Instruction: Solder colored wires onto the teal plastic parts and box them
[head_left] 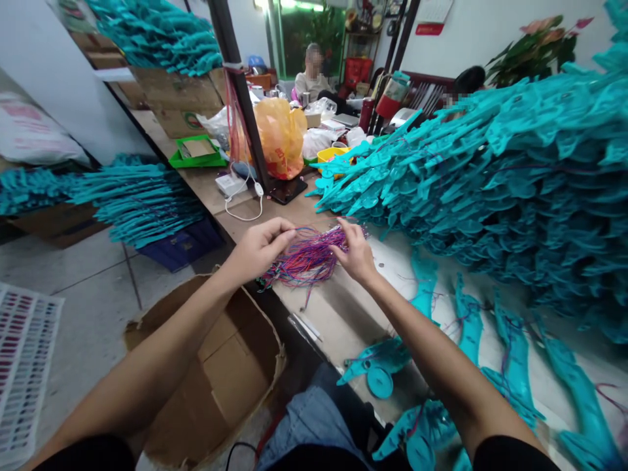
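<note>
A bundle of thin red, blue and purple wires (314,258) lies near the front edge of the worktable. At its left end my left hand (262,248) is closed, thumb and fingertips pinched on a thin wire. My right hand (357,255) is over the bundle's right end, thumb and fingers apart; whether its fingertips touch the wires is hard to tell. Right of the bundle, several turquoise plastic parts (468,320) lie in a row with wires on them. Nearer to me lies another turquoise part with a round disc (380,383).
A tall pile of turquoise parts (490,157) fills the table's right side. A dark post (240,91) rises beside an orange bag (282,134). Below the table's edge stands an open cardboard box (171,418). A blue crate (181,248) sits left. Two people are farther back.
</note>
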`<action>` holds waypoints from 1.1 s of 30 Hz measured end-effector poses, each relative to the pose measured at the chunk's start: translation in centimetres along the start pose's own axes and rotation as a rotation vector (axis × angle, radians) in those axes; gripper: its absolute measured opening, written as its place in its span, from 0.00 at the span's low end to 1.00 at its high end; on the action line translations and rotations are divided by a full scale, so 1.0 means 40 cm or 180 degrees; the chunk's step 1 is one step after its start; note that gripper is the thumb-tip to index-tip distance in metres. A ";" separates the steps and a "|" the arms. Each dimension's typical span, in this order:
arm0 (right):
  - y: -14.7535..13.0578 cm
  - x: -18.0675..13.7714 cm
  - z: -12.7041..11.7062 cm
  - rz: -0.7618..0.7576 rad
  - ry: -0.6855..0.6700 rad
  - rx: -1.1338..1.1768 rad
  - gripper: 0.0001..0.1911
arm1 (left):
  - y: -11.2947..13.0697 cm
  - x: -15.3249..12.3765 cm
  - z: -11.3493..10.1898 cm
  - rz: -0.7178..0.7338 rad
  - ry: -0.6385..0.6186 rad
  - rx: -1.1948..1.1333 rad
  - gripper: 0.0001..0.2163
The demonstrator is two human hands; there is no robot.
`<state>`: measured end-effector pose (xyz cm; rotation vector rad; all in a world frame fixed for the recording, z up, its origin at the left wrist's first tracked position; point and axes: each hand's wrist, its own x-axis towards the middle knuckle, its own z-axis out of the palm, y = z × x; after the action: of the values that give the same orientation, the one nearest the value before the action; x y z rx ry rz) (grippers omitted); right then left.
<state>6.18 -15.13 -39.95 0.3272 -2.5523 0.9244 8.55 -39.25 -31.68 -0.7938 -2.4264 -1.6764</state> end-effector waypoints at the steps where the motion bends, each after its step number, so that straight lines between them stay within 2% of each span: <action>1: 0.006 0.024 -0.006 0.0080 -0.0123 0.0109 0.21 | 0.026 0.014 0.001 0.0080 0.0016 -0.0139 0.09; 3: 0.025 0.068 -0.023 0.0219 -0.0252 0.0242 0.09 | 0.070 0.040 0.003 0.0239 0.0116 -0.0386 0.08; 5: 0.049 0.106 -0.046 0.0387 -0.0112 0.0310 0.05 | 0.099 0.062 0.005 0.0361 0.0270 -0.0549 0.07; 8: 0.079 0.140 -0.084 0.0652 0.0130 0.0583 0.13 | 0.108 0.082 0.016 0.0367 0.0358 -0.0642 0.07; 11: 0.088 0.144 -0.097 0.0809 0.0144 0.0951 0.20 | 0.081 0.089 0.038 0.0207 0.0213 -0.0653 0.09; 17: 0.079 0.133 -0.066 0.1026 -0.0123 0.1472 0.17 | 0.025 0.094 0.067 -0.0123 -0.0016 -0.0679 0.10; 33: 0.075 0.151 -0.065 0.1377 -0.0419 0.2555 0.14 | 0.031 0.102 0.086 -0.0337 -0.0019 -0.0958 0.12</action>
<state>0.52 -11.67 -37.09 0.0421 -2.2745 2.1414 6.34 -34.38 -30.55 -0.7117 -2.2867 -2.1157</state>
